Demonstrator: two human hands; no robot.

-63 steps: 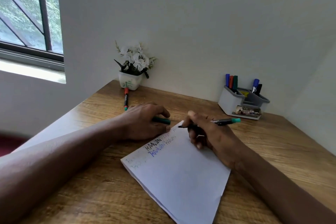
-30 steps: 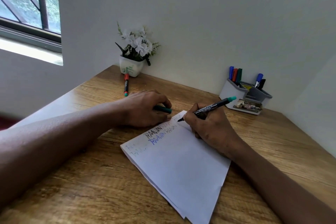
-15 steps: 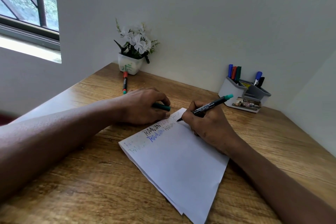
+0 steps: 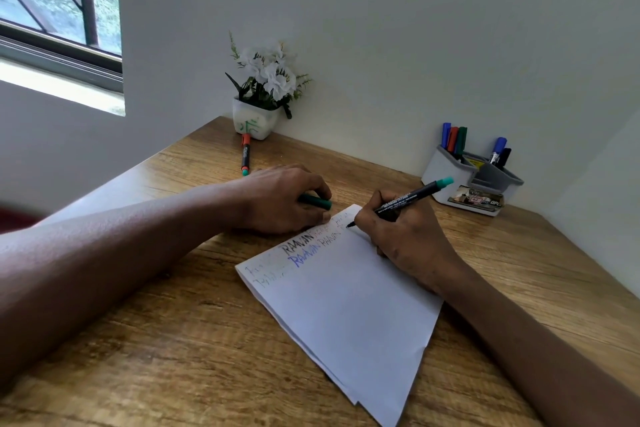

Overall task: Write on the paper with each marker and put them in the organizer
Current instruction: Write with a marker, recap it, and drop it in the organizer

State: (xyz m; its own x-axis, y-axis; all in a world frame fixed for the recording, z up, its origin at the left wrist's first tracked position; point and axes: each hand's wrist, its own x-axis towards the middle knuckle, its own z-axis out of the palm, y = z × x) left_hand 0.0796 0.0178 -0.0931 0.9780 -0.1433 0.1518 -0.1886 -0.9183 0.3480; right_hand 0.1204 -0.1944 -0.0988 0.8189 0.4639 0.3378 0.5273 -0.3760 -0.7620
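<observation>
White paper (image 4: 349, 308) lies on the wooden desk (image 4: 173, 340), with words in black, blue and faint colours along its top edge. My right hand (image 4: 401, 239) grips a black marker (image 4: 408, 199) with a teal end, its tip touching the paper's far corner. My left hand (image 4: 280, 199) rests at the paper's upper edge, closed around a green marker cap (image 4: 317, 202). A grey organizer (image 4: 450, 172) stands at the back right holding several markers. One more marker (image 4: 245, 158) with an orange cap lies on the desk by the flower pot.
A white pot of white flowers (image 4: 258, 116) sits against the wall at the back left of the desk. A window (image 4: 59, 0) is at the upper left. Walls close in the desk at the back and right.
My right hand tilted the marker from lying flat to a writing angle and lowered its tip onto the paper's far corner. The left hand stayed put on the cap. The view shifted slightly.
</observation>
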